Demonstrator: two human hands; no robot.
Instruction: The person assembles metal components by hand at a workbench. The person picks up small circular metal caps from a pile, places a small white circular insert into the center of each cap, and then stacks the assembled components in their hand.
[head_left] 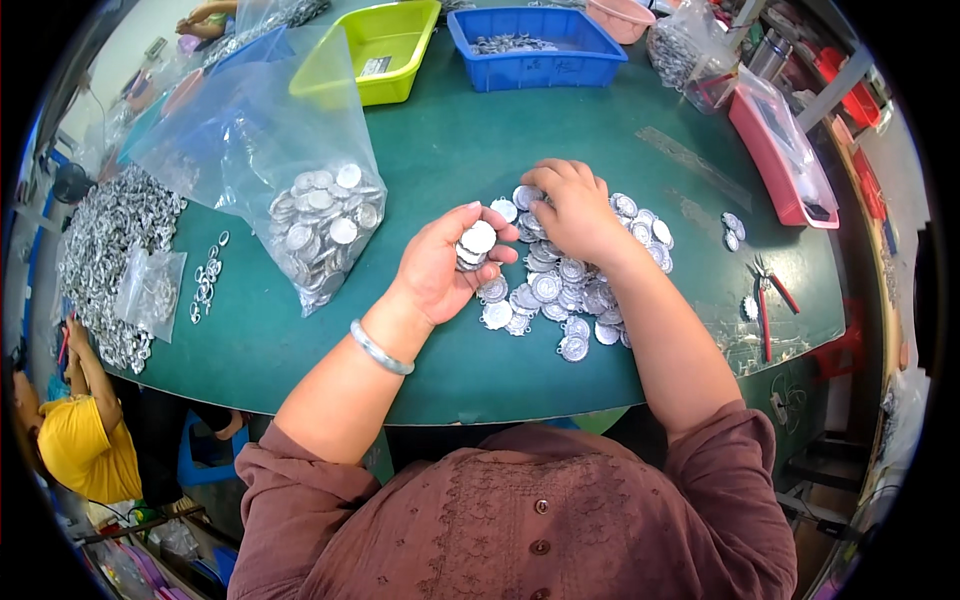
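Observation:
My left hand (pixel 428 268), palm up with fingers curled, holds a small stack of round silver medallions (pixel 478 240). To its right lies a loose pile of similar medallions (pixel 547 288), some with small loops at the edge. Over the far side of this pile, my right hand (pixel 578 218) bends its thumb and fingers around a single medallion (pixel 525 197) at their tips. A clear plastic bag (pixel 322 225) with many more silver medallions stands left of my left hand, its top loose and tall.
Green table (pixel 440 130). Metal pieces (pixel 120 240) heap at left beside linked rings (pixel 207 280). Lime bin (pixel 405 85) and blue bin (pixel 540 75) stand at the back. Right: red-handled pliers (pixel 767 310), pink tray (pixel 775 165). A person in yellow (pixel 88 450) sits at lower left.

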